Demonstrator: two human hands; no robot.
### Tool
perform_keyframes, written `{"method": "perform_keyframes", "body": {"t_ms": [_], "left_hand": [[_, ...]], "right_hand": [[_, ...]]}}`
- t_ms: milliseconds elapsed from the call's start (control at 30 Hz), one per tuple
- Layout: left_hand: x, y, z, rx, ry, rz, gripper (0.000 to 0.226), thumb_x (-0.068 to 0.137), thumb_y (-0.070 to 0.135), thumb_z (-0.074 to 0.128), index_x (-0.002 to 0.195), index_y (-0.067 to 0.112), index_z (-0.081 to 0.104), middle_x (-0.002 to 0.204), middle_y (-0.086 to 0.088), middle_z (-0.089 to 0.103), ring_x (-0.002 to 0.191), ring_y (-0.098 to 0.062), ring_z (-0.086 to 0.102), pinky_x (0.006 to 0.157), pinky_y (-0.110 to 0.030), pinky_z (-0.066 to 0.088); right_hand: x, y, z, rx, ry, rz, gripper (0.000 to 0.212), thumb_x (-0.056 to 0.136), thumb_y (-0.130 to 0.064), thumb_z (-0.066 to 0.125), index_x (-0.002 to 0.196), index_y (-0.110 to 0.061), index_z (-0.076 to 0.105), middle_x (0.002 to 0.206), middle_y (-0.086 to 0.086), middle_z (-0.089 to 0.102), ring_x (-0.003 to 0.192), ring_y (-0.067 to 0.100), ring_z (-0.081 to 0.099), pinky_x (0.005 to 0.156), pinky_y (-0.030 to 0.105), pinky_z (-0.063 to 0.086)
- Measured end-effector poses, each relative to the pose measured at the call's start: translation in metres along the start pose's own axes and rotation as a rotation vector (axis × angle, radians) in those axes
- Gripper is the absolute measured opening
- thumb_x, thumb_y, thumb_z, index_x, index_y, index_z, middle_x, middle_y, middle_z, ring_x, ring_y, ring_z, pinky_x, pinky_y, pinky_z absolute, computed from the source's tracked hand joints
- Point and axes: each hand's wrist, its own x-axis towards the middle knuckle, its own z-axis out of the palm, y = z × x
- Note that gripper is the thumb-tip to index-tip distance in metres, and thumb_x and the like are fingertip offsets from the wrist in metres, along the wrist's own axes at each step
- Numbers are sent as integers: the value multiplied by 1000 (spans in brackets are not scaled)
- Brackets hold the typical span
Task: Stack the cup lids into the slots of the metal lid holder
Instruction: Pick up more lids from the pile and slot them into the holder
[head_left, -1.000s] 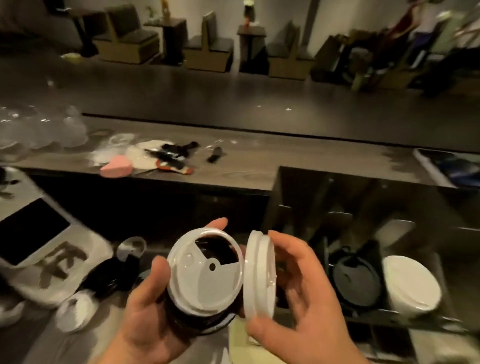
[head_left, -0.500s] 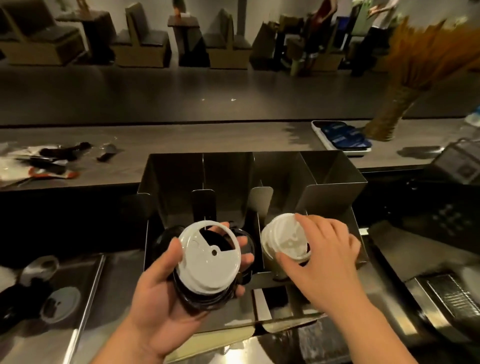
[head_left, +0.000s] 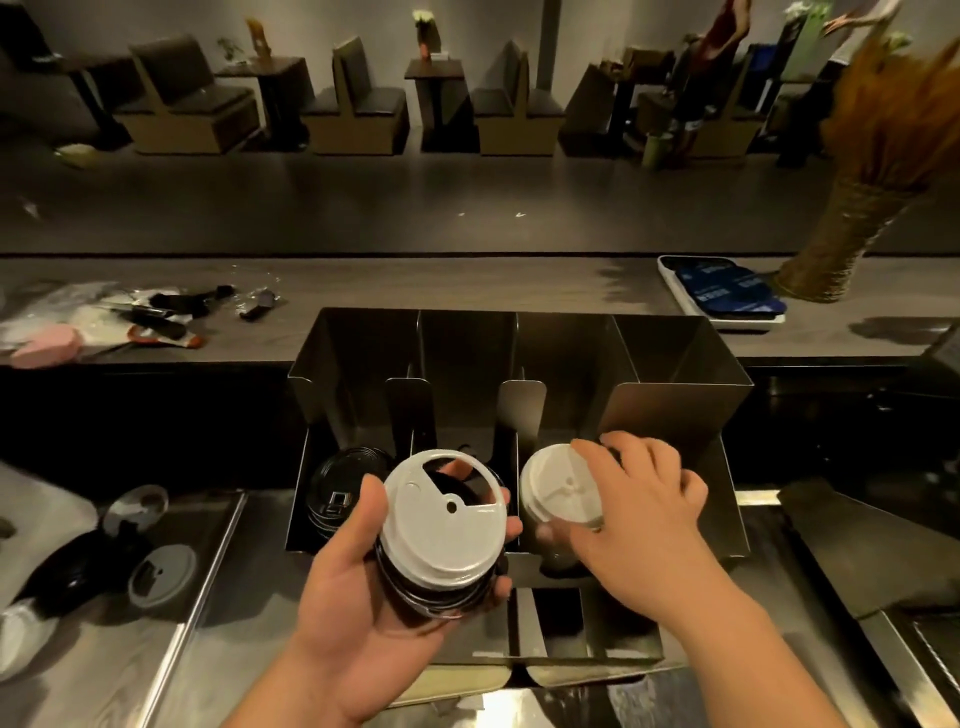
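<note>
The left hand (head_left: 353, 587) is held palm up in front of the metal lid holder (head_left: 675, 364), its thumb and fingers curled round a stack of lids (head_left: 441, 535): a white lid with an open drinking flap lies on top and black lids sit beneath it. The right hand (head_left: 644, 519) reaches into the holder and grips a white lid (head_left: 558, 493) at its edge, fingers over the top rim and thumb below. That lid stands tilted on its edge in a slot just right of the holder's middle divider. More black lids (head_left: 337, 491) lean in the leftmost slot, beside the left thumb. The holder stands on a steel counter (head_left: 218, 639), where a grey lid (head_left: 161, 577) and other loose lids lie well to the left. On the wooden ledge behind are a pink object (head_left: 47, 345), a tray of blue packets (head_left: 722, 291) and a woven vase of dried grass (head_left: 836, 239).
</note>
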Motion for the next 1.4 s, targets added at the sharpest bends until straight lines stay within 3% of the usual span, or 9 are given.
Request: {"method": "perform_keyframes", "body": {"t_ms": [200, 467, 600, 733, 833, 967, 1133, 1233, 1400], "left_hand": [[7, -7, 11, -1, 26, -93, 92, 50, 53, 94, 125, 6, 67, 137, -27, 57, 123, -44, 58, 99, -54, 50], [14, -18, 14, -19, 107, -93, 88, 58, 60, 86, 129, 13, 65, 137, -26, 58, 121, -47, 58, 99, -60, 44], [12, -15, 8, -170, 212, -73, 79, 64, 69, 73, 118, 12, 72, 132, -31, 59, 119, -52, 57, 92, -63, 46], [3, -7, 6, -113, 198, -8, 96, 31, 22, 100, 121, 8, 70, 134, -34, 56, 121, -55, 53, 88, -69, 49], [-1, -5, -3, -124, 87, 24, 89, 54, 12, 91, 137, 10, 58, 148, -34, 42, 133, -55, 41, 99, -71, 40], [-7, -12, -24, -188, 33, 55, 66, 106, 31, 42, 156, 30, -1, 160, -28, -1, 148, -49, -4, 115, -68, 5], [0, -5, -4, -233, 57, 84, 100, 37, 40, 101, 124, 13, 62, 138, -34, 53, 127, -54, 50, 93, -69, 46], [2, 0, 10, -240, 58, 25, 108, 43, 53, 96, 129, -2, 60, 141, -31, 52, 128, -47, 53, 95, -62, 49], [12, -8, 14, -299, 191, -58, 101, 63, 84, 57, 117, 0, 71, 131, -28, 61, 121, -46, 59, 111, -63, 33]], "right_hand": [[-29, -25, -36, 652, -162, -250, 81, 59, -64, 79, 129, -58, 38, 137, -40, 30, 132, -14, 28, 103, 15, 32], [-23, -12, -16, 686, 138, -236, 63, 68, -48, 74, 127, -42, 53, 135, -24, 49, 133, 5, 42, 103, 21, 38], [-2, 8, -9, 359, 143, -142, 67, 76, -49, 69, 136, -39, 42, 137, -24, 39, 124, -8, 29, 110, 27, 22], [7, 9, -1, 158, -21, -145, 65, 83, -45, 66, 137, -41, 29, 124, -27, 32, 117, -2, 31, 107, 26, 9], [12, 8, -5, 196, -72, -157, 62, 84, -45, 66, 134, -45, 30, 129, -30, 33, 124, -1, 31, 112, 29, 10], [20, 12, -15, 149, -181, -159, 65, 83, -50, 69, 135, -47, 32, 135, -28, 37, 121, 1, 31, 115, 34, 14], [2, 0, -17, 330, 71, -304, 52, 78, -62, 61, 126, -48, 47, 132, -33, 41, 130, -7, 31, 109, 26, 27], [-23, -25, -16, 658, 198, -375, 43, 77, -45, 70, 117, -40, 56, 119, -22, 58, 118, 8, 55, 95, 16, 42], [-36, -54, 14, 679, 295, -369, 68, 69, -47, 77, 131, -37, 52, 137, -20, 49, 133, 8, 45, 106, 11, 32]]}}
